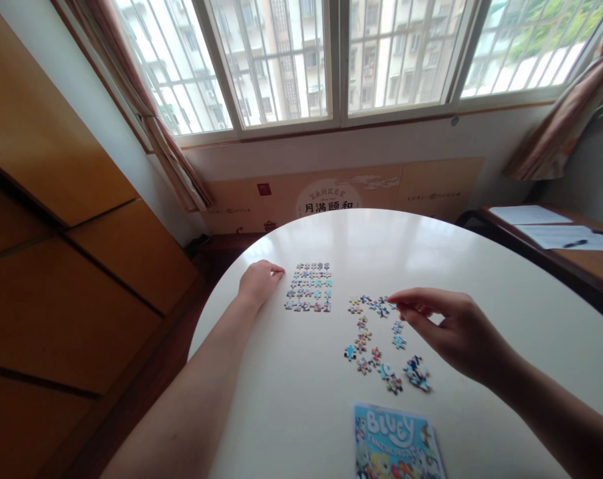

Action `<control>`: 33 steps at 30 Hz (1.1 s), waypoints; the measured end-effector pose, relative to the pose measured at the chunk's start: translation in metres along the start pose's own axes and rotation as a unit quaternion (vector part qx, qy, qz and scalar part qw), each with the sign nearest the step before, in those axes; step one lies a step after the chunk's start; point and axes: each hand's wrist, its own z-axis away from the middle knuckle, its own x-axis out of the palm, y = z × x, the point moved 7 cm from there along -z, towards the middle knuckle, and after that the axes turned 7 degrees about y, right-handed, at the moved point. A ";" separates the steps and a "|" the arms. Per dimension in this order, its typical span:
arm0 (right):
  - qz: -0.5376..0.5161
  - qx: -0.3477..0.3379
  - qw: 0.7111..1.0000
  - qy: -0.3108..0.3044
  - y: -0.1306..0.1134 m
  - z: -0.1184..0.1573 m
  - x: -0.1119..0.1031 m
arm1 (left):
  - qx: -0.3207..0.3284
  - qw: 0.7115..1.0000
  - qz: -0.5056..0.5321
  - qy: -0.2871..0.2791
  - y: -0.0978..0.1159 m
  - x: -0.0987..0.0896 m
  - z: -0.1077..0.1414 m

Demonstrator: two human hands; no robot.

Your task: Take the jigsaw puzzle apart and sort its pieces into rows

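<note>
Puzzle pieces in neat rows form a block on the white round table. Just left of its upper rows rests my left hand, fingers closed together; whether anything is between them is hidden. My right hand reaches in over the loose puzzle pieces at the right. Its thumb and forefinger pinch a small puzzle piece, mostly covered by the fingertips. More loose pieces curve down toward me, ending in a small heap.
A blue Bluey picture box or booklet lies at the table's near side. Wooden cabinets stand left. At the right, a brown desk bears papers and pens. Behind the table are a printed cardboard panel and barred windows.
</note>
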 end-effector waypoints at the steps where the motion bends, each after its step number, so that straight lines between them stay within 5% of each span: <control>1: -0.002 0.000 1.000 0.001 0.000 0.000 0.000 | 0.016 1.000 0.004 0.009 0.003 0.003 -0.001; 6: -0.001 -0.002 1.000 0.003 0.002 -0.001 -0.001 | 0.046 0.999 0.021 0.020 0.006 0.008 -0.003; 14: 0.002 0.005 1.000 0.010 0.003 -0.003 -0.004 | -0.038 0.999 -0.007 0.012 -0.017 -0.002 -0.001; 25: 0.001 0.027 0.999 0.021 0.010 -0.005 -0.006 | -0.016 0.997 -0.044 0.065 0.002 0.006 -0.002; 33: 0.009 0.039 0.999 0.025 0.020 -0.005 -0.006 | -0.002 0.997 -0.065 0.042 0.009 0.013 -0.001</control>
